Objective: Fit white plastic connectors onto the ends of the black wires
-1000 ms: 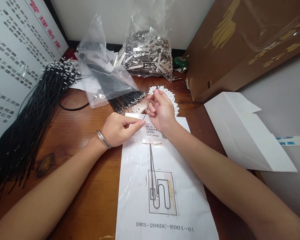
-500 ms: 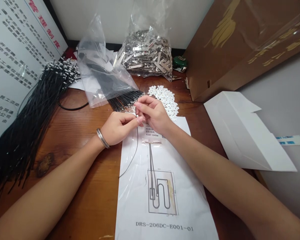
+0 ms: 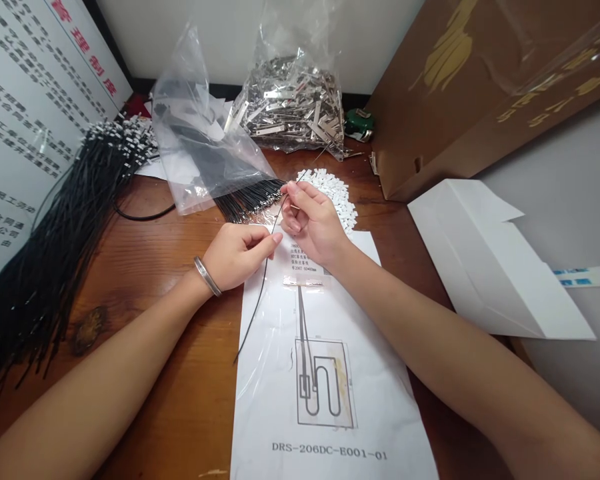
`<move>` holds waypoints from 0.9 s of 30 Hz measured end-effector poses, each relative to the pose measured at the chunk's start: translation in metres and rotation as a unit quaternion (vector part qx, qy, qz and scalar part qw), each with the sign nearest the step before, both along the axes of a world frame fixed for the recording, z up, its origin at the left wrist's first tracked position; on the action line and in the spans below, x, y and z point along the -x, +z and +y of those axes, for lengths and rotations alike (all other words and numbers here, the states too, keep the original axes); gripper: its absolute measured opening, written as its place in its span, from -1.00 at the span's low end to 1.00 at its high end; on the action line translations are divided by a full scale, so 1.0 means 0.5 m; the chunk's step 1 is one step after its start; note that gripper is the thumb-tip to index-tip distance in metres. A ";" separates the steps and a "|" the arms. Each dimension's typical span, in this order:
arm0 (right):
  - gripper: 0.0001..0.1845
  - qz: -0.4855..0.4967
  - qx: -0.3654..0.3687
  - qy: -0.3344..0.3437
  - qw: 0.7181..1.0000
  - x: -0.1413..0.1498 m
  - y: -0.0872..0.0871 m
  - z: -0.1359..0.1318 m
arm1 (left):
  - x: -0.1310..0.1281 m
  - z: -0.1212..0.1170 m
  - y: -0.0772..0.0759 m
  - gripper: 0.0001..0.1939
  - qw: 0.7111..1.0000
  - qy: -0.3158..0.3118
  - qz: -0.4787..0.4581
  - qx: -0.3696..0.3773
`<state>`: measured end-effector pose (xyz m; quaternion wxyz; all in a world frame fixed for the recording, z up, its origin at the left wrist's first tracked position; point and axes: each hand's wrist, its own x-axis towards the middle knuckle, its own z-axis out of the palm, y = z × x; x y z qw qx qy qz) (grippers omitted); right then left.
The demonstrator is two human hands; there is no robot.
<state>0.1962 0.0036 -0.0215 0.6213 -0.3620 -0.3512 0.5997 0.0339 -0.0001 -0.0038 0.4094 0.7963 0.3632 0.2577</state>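
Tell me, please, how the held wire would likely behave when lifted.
The held wire likely bends easily, as its lower part curves. It looks light, being so thin. It may be somewhat springy, as its upper end juts past the right hand.

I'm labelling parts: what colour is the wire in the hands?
Black; the wire shows best in the head view.

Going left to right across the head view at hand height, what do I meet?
Bundle of black wires → left hand → right hand → folded white card. The thin black wire overlaps both hands' span, so it's left out of the order.
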 end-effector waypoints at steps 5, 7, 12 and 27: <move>-0.70 0.000 0.025 -0.121 0.992 0.005 -0.006 0.008 | -0.002 0.000 -0.001 -0.54 0.999 0.041 -0.010 0.012; -0.67 -0.006 0.021 -0.180 0.983 0.001 -0.015 0.013 | -0.002 -0.002 0.002 -0.51 0.999 0.035 -0.004 0.016; -0.66 -0.025 0.017 -0.257 0.966 -0.007 -0.033 0.022 | 0.000 -0.007 0.012 -0.50 0.999 0.001 0.018 0.041; -0.69 0.003 0.011 -0.196 0.981 -0.009 -0.026 0.018 | 0.008 -0.003 0.012 -0.37 0.993 -0.050 -0.057 0.092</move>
